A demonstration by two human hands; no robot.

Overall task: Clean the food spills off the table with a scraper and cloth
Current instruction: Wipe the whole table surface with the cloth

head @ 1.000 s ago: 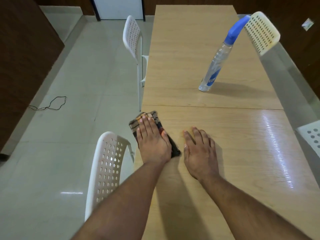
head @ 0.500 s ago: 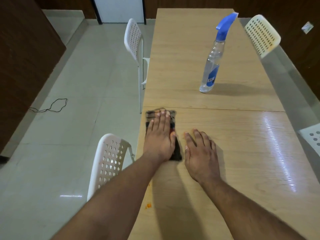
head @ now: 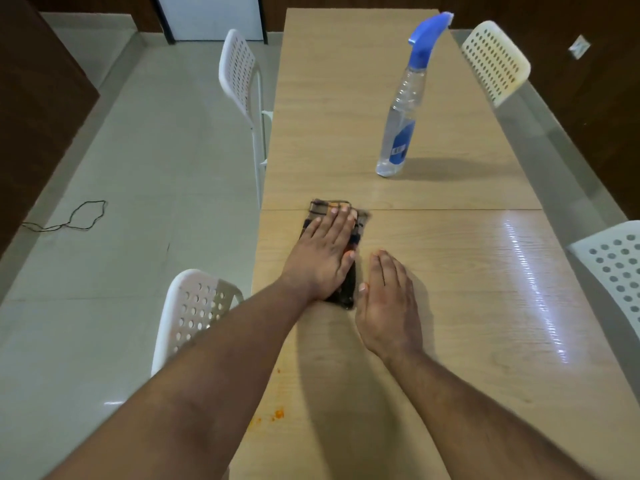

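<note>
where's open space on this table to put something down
Bare: the near right half, between the right hand and the table edge; also the far end behind the spray bottle. Crowded: near left, with the left hand on the cloth and orange spills.

Pale, glossy tiled floor (head: pixel 131 188), light reflections showing near the lower left. Dark wood-panelled wall (head: pixel 38 98) runs along the left; more dark panelling at the far end and on the right. White door or panel (head: pixel 207 15) in a dark frame at the far end. Thin black cord (head: pixel 74 218) lies looped on the floor beside the left wall. Four white perforated plastic chairs: one (head: pixel 239 74) far left, one (head: pixel 194 310) near left, one (head: pixel 495 60) far right, one (head: pixel 616 265) near right, cut off by the frame edge. Small pale plate (head: pixel 579 47) fixed on the right wall.
</note>
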